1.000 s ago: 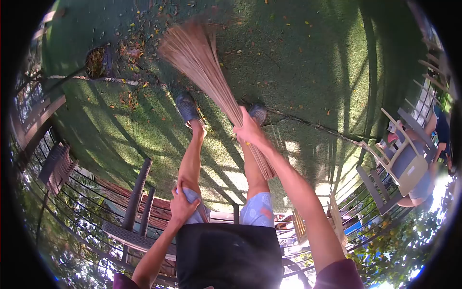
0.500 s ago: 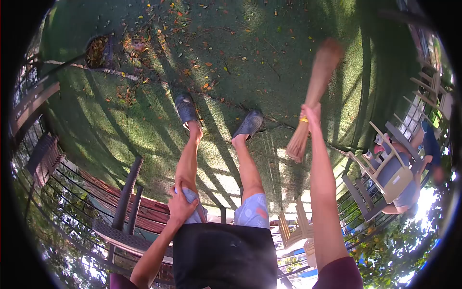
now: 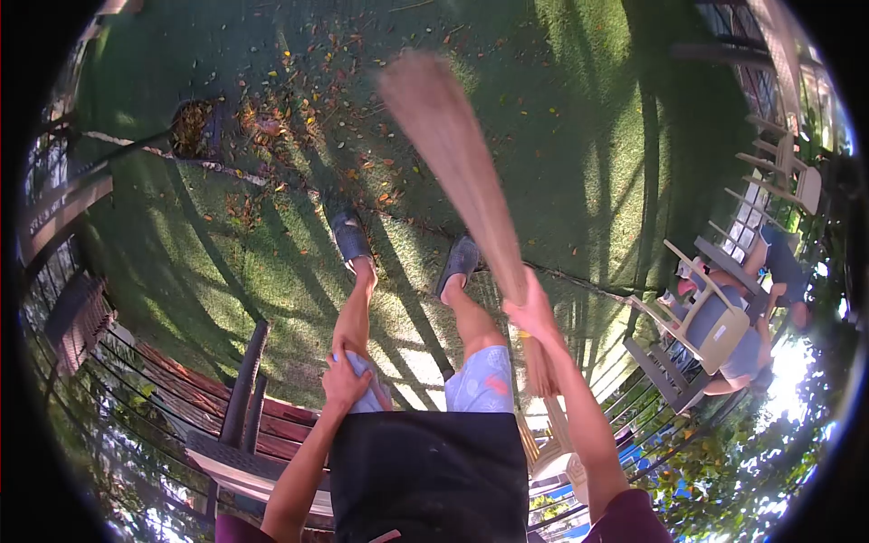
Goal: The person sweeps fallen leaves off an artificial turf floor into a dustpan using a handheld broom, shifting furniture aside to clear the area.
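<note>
My right hand (image 3: 531, 309) is wrapped round the handle of a stick broom (image 3: 459, 161), in front of my right knee. The broom's bristles fan out to the upper left over the green ground, and their tips are blurred. Below the hand, the short butt end of the broom points down, with a yellow band close to the fingers. My left hand (image 3: 344, 380) rests on my left knee, fingers spread over the hem of the shorts, holding nothing. Dry leaves (image 3: 267, 125) are scattered on the ground at the upper left.
A dark cord or crack (image 3: 579, 281) crosses the ground near my shoes (image 3: 349, 237). Beige chairs (image 3: 724, 330) and seated people (image 3: 786, 271) are at the right. A dark woven chair (image 3: 243, 398) and railings stand at the lower left.
The broom has swung from the right back to the upper left, and my right hand has moved left and down with it. My left hand stays on the knee.
</note>
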{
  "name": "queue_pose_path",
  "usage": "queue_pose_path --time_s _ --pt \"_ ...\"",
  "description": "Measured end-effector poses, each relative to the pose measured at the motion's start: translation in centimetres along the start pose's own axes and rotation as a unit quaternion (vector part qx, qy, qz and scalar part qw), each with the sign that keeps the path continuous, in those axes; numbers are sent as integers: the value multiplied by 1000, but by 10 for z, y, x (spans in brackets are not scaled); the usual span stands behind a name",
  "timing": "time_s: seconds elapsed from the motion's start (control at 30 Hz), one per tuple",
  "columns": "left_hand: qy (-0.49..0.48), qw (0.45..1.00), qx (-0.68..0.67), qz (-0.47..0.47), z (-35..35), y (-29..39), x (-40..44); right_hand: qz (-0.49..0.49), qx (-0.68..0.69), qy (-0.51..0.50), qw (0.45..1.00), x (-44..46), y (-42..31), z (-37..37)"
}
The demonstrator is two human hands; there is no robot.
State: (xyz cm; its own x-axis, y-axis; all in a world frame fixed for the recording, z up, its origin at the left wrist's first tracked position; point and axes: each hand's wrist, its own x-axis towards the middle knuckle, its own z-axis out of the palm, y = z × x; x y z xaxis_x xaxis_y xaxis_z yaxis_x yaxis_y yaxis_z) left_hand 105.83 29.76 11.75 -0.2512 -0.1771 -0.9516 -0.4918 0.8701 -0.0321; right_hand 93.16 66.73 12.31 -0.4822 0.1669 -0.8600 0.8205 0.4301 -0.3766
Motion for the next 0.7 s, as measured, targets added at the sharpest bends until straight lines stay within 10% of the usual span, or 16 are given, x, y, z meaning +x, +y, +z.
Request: queue_pose_path --time_s 0.17,0.37,0.4,0.47,0.7 --pt "9 1000 -9 -18 2 20 -2 54 64 178 980 29 48 -136" --pt "27 996 -53 -68 27 79 -7 42 101 154 982 282 81 -219" --pt "27 996 -39 -70 36 90 -12 96 272 -3 958 336 106 -210" --pt "39 997 -18 -69 51 112 -10 3 118 97 988 330 29 -115" --pt "-5 992 35 -117 72 165 -18 -55 -75 -134 987 243 -1 27"
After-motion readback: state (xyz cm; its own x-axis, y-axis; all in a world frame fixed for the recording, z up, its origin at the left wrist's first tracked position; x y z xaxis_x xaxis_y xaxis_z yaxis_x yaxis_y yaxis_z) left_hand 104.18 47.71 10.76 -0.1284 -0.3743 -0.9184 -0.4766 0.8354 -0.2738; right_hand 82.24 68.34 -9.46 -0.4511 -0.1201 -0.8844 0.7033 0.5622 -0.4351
